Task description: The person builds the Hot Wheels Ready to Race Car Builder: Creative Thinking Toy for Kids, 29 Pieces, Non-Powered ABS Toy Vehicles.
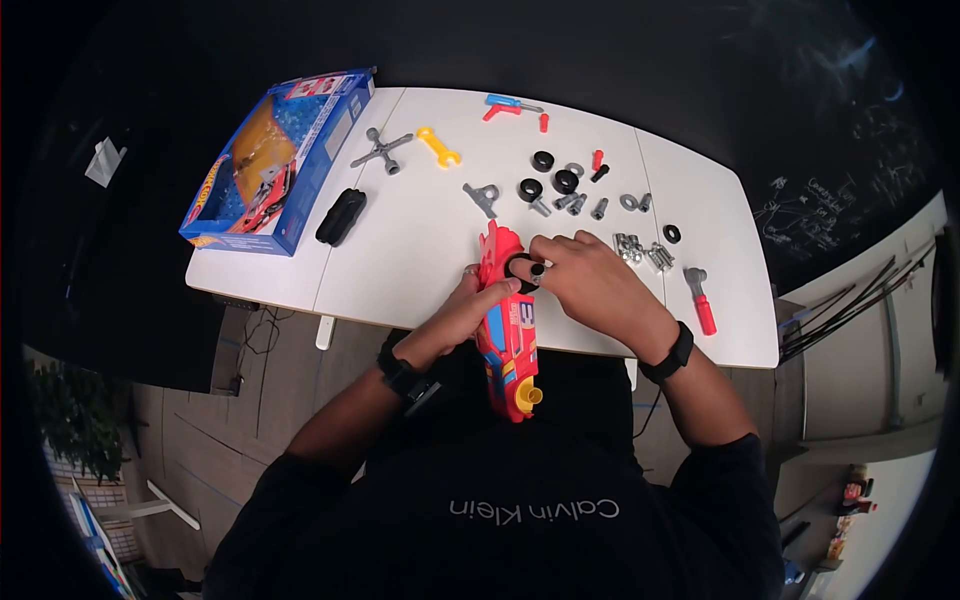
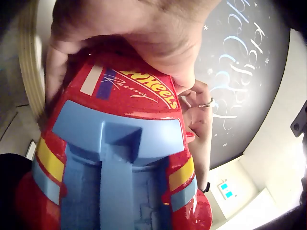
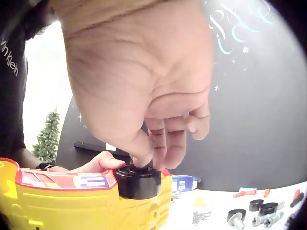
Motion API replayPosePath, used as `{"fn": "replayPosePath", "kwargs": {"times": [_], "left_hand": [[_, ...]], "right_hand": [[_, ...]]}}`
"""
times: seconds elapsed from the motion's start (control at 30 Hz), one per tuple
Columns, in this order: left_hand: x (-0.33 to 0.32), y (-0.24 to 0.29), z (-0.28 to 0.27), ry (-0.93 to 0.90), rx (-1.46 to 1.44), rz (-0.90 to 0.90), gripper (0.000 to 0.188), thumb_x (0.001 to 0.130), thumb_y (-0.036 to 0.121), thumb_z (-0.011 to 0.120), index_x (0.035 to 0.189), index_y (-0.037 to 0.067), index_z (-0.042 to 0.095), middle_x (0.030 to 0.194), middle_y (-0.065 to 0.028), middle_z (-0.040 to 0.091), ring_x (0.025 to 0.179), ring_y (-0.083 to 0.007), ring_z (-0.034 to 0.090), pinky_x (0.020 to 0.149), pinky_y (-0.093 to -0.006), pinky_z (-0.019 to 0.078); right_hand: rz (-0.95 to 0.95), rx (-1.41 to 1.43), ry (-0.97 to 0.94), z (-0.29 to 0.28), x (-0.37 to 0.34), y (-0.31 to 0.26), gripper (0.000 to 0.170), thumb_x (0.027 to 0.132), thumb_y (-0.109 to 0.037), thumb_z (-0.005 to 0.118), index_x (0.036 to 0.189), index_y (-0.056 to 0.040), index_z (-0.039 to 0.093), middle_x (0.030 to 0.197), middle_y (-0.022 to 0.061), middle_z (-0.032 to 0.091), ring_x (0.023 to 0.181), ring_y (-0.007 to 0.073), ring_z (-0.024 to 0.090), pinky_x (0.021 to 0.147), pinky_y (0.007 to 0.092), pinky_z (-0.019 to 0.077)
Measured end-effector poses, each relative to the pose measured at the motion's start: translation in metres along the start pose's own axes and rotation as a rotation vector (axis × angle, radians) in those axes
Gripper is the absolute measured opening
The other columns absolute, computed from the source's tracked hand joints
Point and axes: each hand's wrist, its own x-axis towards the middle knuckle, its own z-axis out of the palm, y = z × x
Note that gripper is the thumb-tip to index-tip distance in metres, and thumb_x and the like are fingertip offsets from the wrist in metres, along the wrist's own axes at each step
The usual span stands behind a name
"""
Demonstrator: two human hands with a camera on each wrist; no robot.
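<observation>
A red toy race car (image 1: 512, 350) with blue and yellow parts is held on its side at the table's front edge, nose away from the body. My left hand (image 1: 458, 312) grips it near the front, thumb over the upturned side, close to a black toy wheel (image 3: 139, 186). The wheel sits against the car's side. My right hand (image 1: 598, 288) reaches down from above, and its thumb and fingertips pinch at the top middle of this wheel. In the left wrist view the palm covers the nose, below which "Wheels" lettering (image 2: 151, 87) shows.
Beyond the car lie loose black wheels (image 1: 565, 181), grey bolts, silver pieces (image 1: 628, 248) and a grey bracket (image 1: 482, 198). A yellow wrench (image 1: 438, 147), grey cross wrench (image 1: 383, 152) and black case (image 1: 341, 217) are left, beside a blue box (image 1: 300, 240). A red-handled tool (image 1: 705, 313) lies right.
</observation>
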Motion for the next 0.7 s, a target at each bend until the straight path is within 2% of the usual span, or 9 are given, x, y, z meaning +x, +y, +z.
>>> {"fn": "replayPosePath", "kwargs": {"times": [0.13,0.2,0.23,0.3,0.4,0.43,0.5,0.6,0.7], "left_hand": [[-0.001,0.008,0.000,-0.065,0.036,-0.041,0.055,0.103,0.034,0.068,0.142,0.000,0.050,0.119,-0.0095,0.069,0.107,-0.0137,0.071,0.090,-0.0329,0.0604],[0.004,-0.004,-0.003,-0.098,0.028,0.035,0.072,0.102,0.052,0.063,0.151,0.006,0.035,0.103,-0.0029,0.066,0.080,-0.0075,0.070,0.057,-0.0230,0.0550],[0.003,-0.001,-0.002,-0.099,0.029,0.036,0.072,0.102,0.052,0.063,0.151,0.006,0.035,0.103,-0.0029,0.066,0.080,-0.0075,0.070,0.057,-0.0230,0.0550],[-0.002,0.004,0.000,-0.010,0.024,-0.009,0.053,0.104,0.034,0.067,0.141,0.001,0.049,0.117,-0.0086,0.068,0.103,-0.0127,0.071,0.088,-0.0311,0.0608],[0.001,0.000,-0.001,-0.005,0.020,0.007,0.052,0.103,0.035,0.067,0.139,0.002,0.050,0.114,-0.0082,0.068,0.096,-0.0122,0.072,0.080,-0.0299,0.0623],[-0.001,0.002,0.001,-0.008,0.022,0.005,0.052,0.103,0.035,0.067,0.139,0.002,0.050,0.114,-0.0082,0.068,0.096,-0.0122,0.072,0.080,-0.0299,0.0623],[-0.005,0.009,0.004,0.017,-0.003,-0.036,0.050,0.103,0.036,0.067,0.137,0.003,0.050,0.112,-0.0072,0.068,0.088,-0.0111,0.072,0.070,-0.0275,0.0622],[-0.003,0.002,0.002,0.048,0.026,-0.019,0.050,0.104,0.037,0.066,0.137,0.003,0.050,0.110,-0.0059,0.068,0.083,-0.0099,0.072,0.063,-0.0255,0.0606],[0.002,-0.003,-0.004,-0.002,0.009,-0.028,0.048,0.105,0.037,0.064,0.136,0.004,0.050,0.108,-0.0051,0.068,0.084,-0.0092,0.072,0.064,-0.0250,0.0605]], "right_hand": [[0.046,0.013,0.023,0.008,0.001,0.001,0.024,0.093,-0.004,0.062,0.115,-0.0108,0.069,0.106,0.0071,0.064,0.095,0.0227,0.070,0.085,0.0392,0.0529],[0.066,-0.102,0.039,0.019,-0.002,0.006,0.030,0.092,-0.004,0.063,0.119,-0.0142,0.069,0.097,0.0067,0.061,0.091,0.0242,0.069,0.082,0.0394,0.0537],[0.066,-0.103,0.039,0.015,-0.002,0.005,0.030,0.092,-0.004,0.063,0.119,-0.0142,0.069,0.097,0.0067,0.061,0.091,0.0242,0.069,0.082,0.0394,0.0537],[0.104,0.029,-0.037,0.007,-0.003,0.000,0.025,0.093,-0.007,0.063,0.117,-0.0159,0.068,0.108,0.0062,0.063,0.096,0.0239,0.070,0.084,0.0394,0.0549],[0.029,-0.021,0.050,0.011,-0.002,0.002,0.027,0.093,-0.009,0.064,0.119,-0.0163,0.068,0.110,0.0052,0.063,0.098,0.0238,0.069,0.086,0.0394,0.0553],[0.033,-0.021,0.050,0.010,-0.003,0.001,0.027,0.093,-0.009,0.064,0.119,-0.0163,0.068,0.110,0.0052,0.063,0.098,0.0238,0.069,0.086,0.0394,0.0553],[0.009,0.021,0.077,0.008,0.000,0.000,0.030,0.093,-0.008,0.064,0.121,-0.0177,0.069,0.112,0.0041,0.063,0.103,0.0226,0.068,0.087,0.0389,0.0551],[0.040,0.055,0.125,0.018,0.000,0.002,0.032,0.094,-0.007,0.062,0.123,-0.0190,0.068,0.113,0.0033,0.063,0.105,0.0214,0.066,0.087,0.0383,0.0546],[0.090,0.102,0.128,0.028,-0.001,0.005,0.035,0.095,-0.008,0.062,0.126,-0.0203,0.067,0.112,0.0030,0.061,0.105,0.0217,0.063,0.087,0.0376,0.0540]]}}
